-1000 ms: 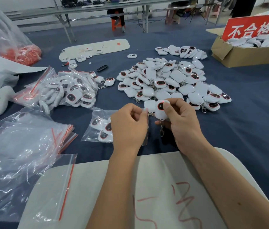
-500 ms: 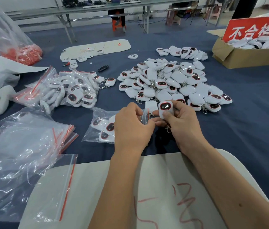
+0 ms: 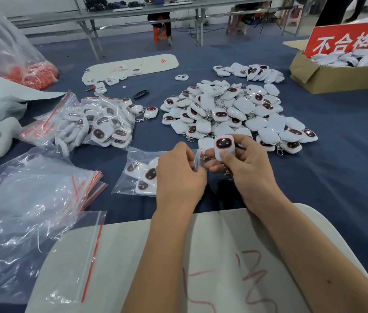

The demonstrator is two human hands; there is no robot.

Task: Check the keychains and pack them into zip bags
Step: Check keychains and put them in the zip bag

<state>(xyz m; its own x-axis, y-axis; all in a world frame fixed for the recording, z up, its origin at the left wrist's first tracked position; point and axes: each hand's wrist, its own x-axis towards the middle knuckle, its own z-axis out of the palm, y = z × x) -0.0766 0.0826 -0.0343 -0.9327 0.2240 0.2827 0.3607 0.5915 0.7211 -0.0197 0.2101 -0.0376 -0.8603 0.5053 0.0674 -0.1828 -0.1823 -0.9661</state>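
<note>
White plastic keychain, dark face up, sits pinched between thumb and fingers of the right hand just above the blue-covered desk. Beside it the left hand pinches the red-striped mouth of a zip bag holding several keychains, near the loose pile.

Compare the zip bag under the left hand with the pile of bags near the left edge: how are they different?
The zip bag, gripped at its mouth by the left hand, holds a few keychains; the bag pile looks empty. The zip bag lies alone; the pile's bags overlap. Both are clear plastic with red strips.
</note>
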